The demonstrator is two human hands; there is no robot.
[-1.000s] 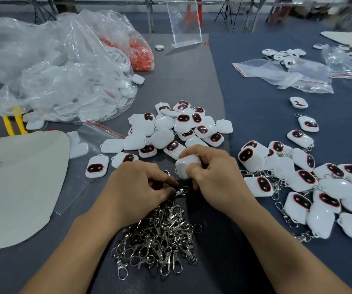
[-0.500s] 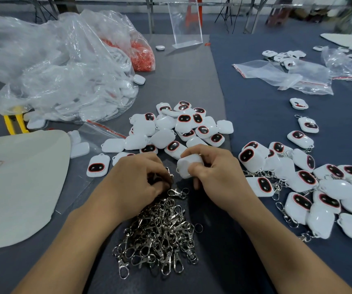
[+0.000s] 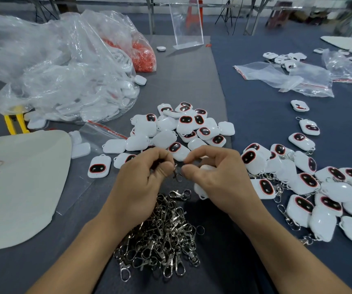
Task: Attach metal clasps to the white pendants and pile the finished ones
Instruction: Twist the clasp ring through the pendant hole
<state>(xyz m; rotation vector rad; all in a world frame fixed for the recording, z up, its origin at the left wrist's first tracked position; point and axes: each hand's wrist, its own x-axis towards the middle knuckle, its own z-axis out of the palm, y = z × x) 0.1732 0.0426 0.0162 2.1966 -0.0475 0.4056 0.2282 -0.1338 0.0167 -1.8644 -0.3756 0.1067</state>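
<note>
My left hand (image 3: 143,179) pinches a metal clasp (image 3: 177,174) that hangs between both hands. My right hand (image 3: 219,177) cups a white pendant (image 3: 200,188) in its palm, and its thumb and forefinger reach to the clasp. Below the hands lies a heap of loose metal clasps (image 3: 162,236). Beyond the hands sits a pile of bare white pendants (image 3: 179,130) with dark red-rimmed faces. At the right lies the pile of pendants with clasps on them (image 3: 319,187).
A big clear bag of white parts (image 3: 60,81) and a bag of red pieces (image 3: 141,56) fill the far left. A cream sheet (image 3: 16,183) lies at the left. Empty zip bags (image 3: 287,77) and a clear stand (image 3: 186,24) lie farther back.
Both hands rose off the clasp heap. My left hand lifted one clasp clear of it, and my right hand turned the pendant down into its palm and brought its fingertips to the clasp.
</note>
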